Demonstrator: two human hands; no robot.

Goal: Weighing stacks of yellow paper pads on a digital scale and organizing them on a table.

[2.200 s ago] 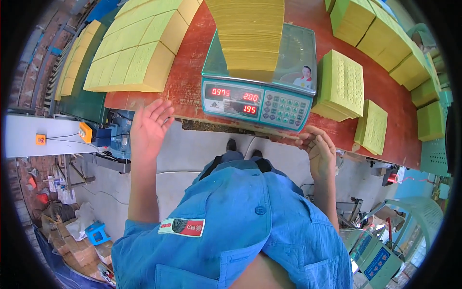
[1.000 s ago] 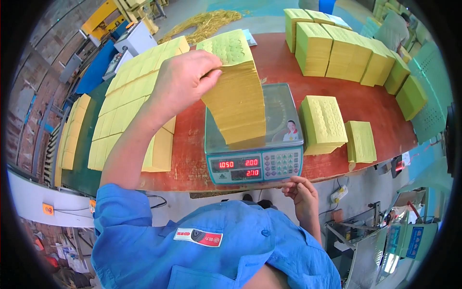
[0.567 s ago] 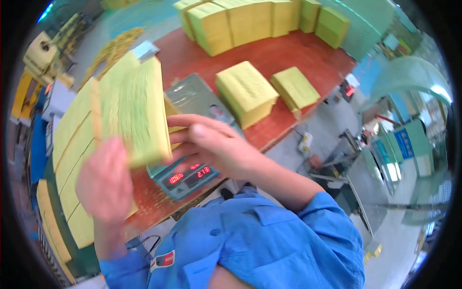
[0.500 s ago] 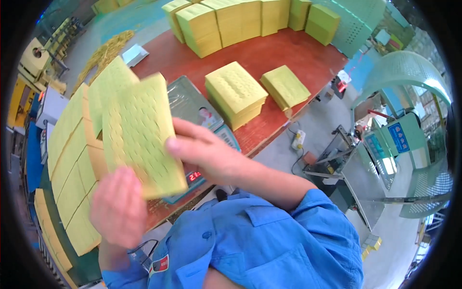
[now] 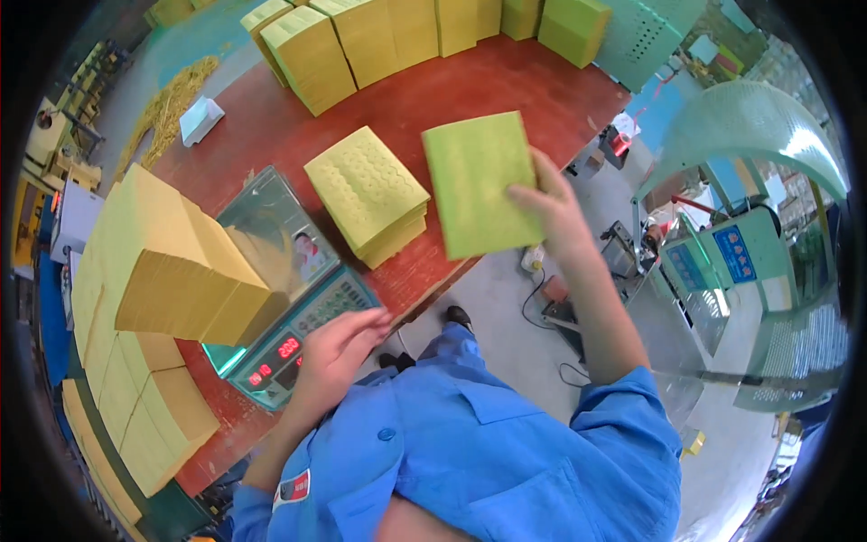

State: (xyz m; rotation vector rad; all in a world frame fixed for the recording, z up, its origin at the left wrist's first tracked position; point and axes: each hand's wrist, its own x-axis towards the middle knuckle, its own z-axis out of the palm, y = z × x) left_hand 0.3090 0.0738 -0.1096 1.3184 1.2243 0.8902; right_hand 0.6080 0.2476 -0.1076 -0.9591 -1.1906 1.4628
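In my right hand (image 5: 553,203) is a flat wad of yellow-green paper (image 5: 477,185), gripped at its right edge with the thumb on its face, over the front edge of the red table. My left hand (image 5: 339,352) holds nothing. Its fingers are stretched out beside the keypad of a teal weighing scale (image 5: 312,312) with lit red digits. Between the wad and the scale stands a block of yellow paper (image 5: 370,190) with a punched pattern on top. To the left a tall block of yellow paper (image 5: 185,262) hides part of the scale; what its base rests on I cannot tell.
More yellow paper blocks (image 5: 135,397) lie at the left, and a row of tall ones (image 5: 361,45) lines the back of the red table (image 5: 244,108). Off the table's right side stands a green machine (image 5: 722,262). A white power strip (image 5: 533,259) and cables lie on the floor.
Both hands have left the patterned wad on the left. My right hand has swung right to the wad where a low stack lay, and my left has moved right, beside the scale. The view has shifted.
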